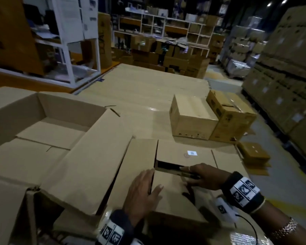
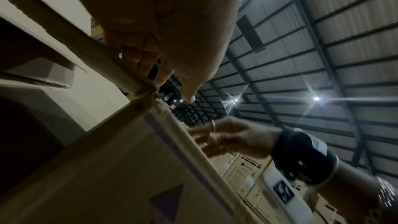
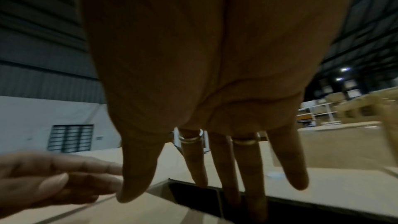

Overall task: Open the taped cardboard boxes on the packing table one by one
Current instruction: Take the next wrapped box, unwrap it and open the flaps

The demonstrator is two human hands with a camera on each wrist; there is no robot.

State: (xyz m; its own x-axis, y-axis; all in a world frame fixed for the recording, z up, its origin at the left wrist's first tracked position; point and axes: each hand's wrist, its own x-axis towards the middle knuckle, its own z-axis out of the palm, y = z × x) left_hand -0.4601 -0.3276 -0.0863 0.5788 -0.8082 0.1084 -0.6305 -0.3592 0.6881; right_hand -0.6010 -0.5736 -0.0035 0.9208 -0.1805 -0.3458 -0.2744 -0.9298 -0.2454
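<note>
A brown cardboard box (image 1: 182, 152) stands right in front of me, its top flaps parted by a dark gap (image 1: 168, 167). My left hand (image 1: 143, 188) lies flat on the near flap (image 1: 170, 193), fingers straight over the flap's left edge. My right hand (image 1: 201, 175) reaches from the right and wears rings. In the right wrist view its straight fingers (image 3: 226, 176) dip into the gap (image 3: 193, 193), the thumb lies on the near flap, and the left hand (image 3: 53, 176) shows at the left. The left wrist view shows the box's taped corner (image 2: 150, 98) under my left hand (image 2: 163, 31).
A large open box (image 1: 48, 124) stands at the left, touching this one. Two closed boxes (image 1: 193, 119) sit farther back on the cardboard-covered table (image 1: 140, 89). Flattened cartons (image 1: 254, 152) lie at the right edge. Stacked boxes (image 1: 290, 68) wall the right side, with shelving behind.
</note>
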